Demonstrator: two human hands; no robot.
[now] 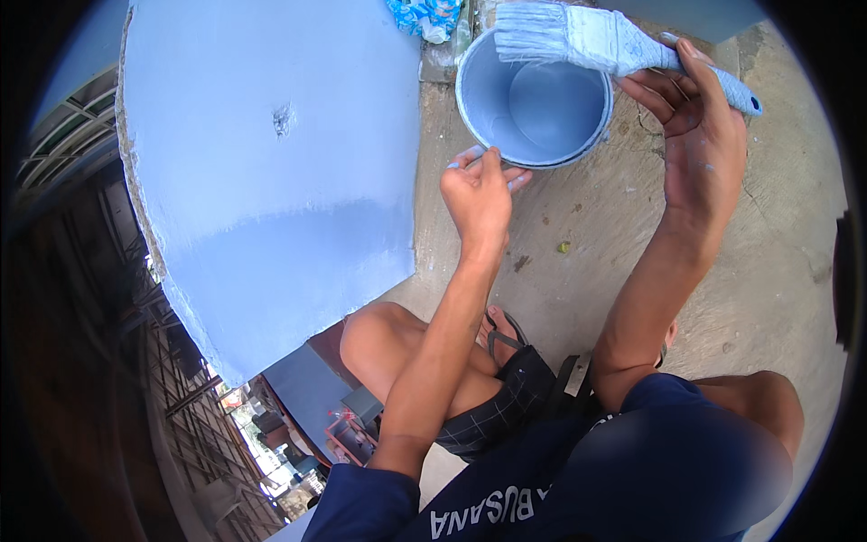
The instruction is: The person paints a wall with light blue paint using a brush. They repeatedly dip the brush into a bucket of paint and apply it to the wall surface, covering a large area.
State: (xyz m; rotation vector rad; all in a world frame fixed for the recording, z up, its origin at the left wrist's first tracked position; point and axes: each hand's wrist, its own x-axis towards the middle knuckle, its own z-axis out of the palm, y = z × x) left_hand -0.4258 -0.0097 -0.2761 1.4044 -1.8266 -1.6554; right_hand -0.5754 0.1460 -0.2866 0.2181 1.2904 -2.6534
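My left hand [479, 196] grips the near rim of a round paint bucket [467, 118], which is tilted so its inside faces me. Blue paint [559, 101] coats the bucket's inner wall and bottom. Between the fingers and thumb of my right hand [704, 135] is the handle of a wide paintbrush [606, 44]. The brush lies level over the bucket's far rim, bristles pointing left, and pale blue paint covers its bristles and ferrule. Specks of paint show on both hands. I cannot tell whether the bucket touches the floor.
At left stands a blue wall [284, 156] with a darker blue patch [311, 237] low down and a chipped spot [283, 120]. A blue patterned plastic bag [428, 19] lies at the wall's far end. Below is a stained concrete floor [765, 257], with a small yellow-green scrap [563, 248].
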